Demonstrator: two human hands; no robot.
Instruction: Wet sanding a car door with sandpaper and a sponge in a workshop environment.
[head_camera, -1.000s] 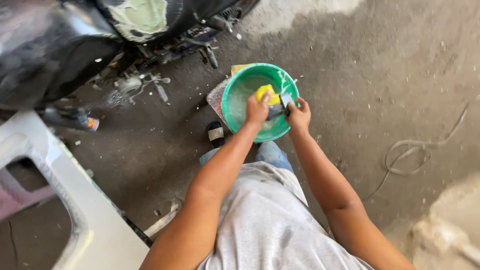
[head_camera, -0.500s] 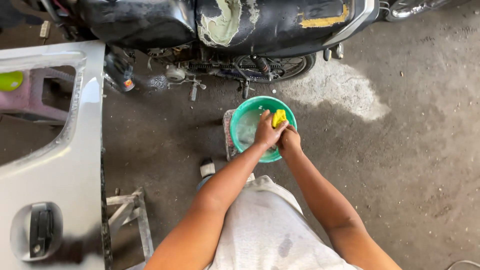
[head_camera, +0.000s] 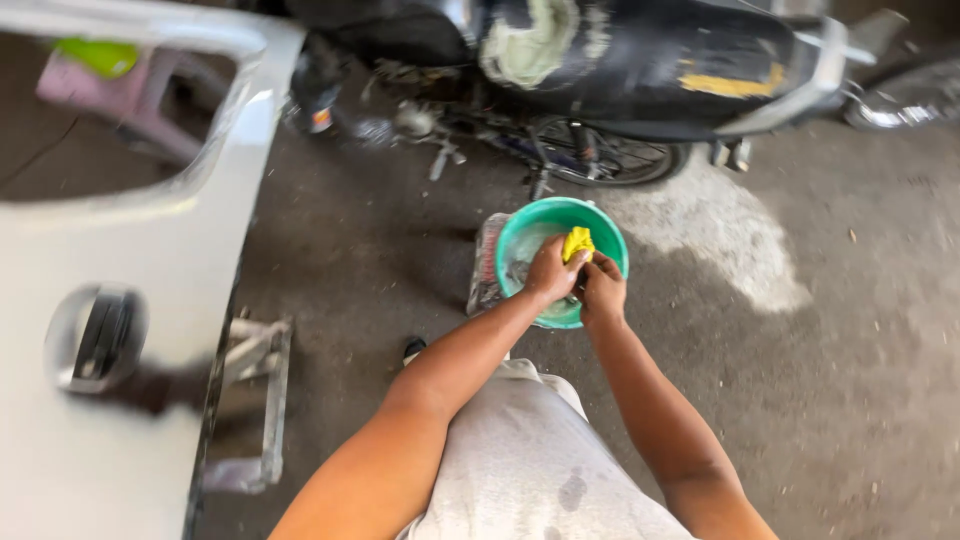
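Note:
A green plastic basin (head_camera: 515, 235) with water stands on the concrete floor in front of me. Both hands are inside it. My left hand (head_camera: 551, 272) and my right hand (head_camera: 603, 286) are closed together on a yellow cloth or sponge (head_camera: 577, 242), which sticks up between the fingers over the water. What else the right hand grips is hidden by the fingers.
A black motorcycle (head_camera: 640, 60) with patches of pale filler stands just beyond the basin. A silver car door (head_camera: 90, 340) with a handle rests on a metal stand (head_camera: 262, 400) at my left. A pink stool (head_camera: 130, 100) shows through the door's window opening.
The view has swung left and down, so the car door fills more of the left side. Both hands stay in the basin, closed on the yellow cloth.

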